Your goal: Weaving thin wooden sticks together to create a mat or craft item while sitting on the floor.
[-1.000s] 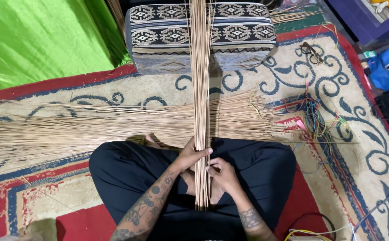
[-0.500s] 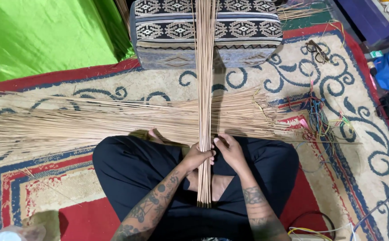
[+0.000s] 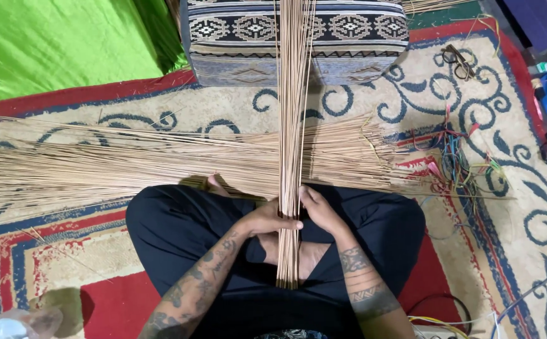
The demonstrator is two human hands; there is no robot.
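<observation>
Tan thin sticks, upright bundle, run from lap up over patterned cushion at top edge. L hand wraps bundle from left, thumb across front; R hand presses vs. right side, fingers curled on sticks. Both closed on same bundle, hands nearly touching. Bundle's lower ends hang just below hands, over crossed legs in black trousers. Second layer of sticks lies crosswise on carpet, fanning to left edge. Coloured wires right, near stick tips; scissors well apart, upper right. Green cloth upper left. Free carpet mainly lower left and far right.
</observation>
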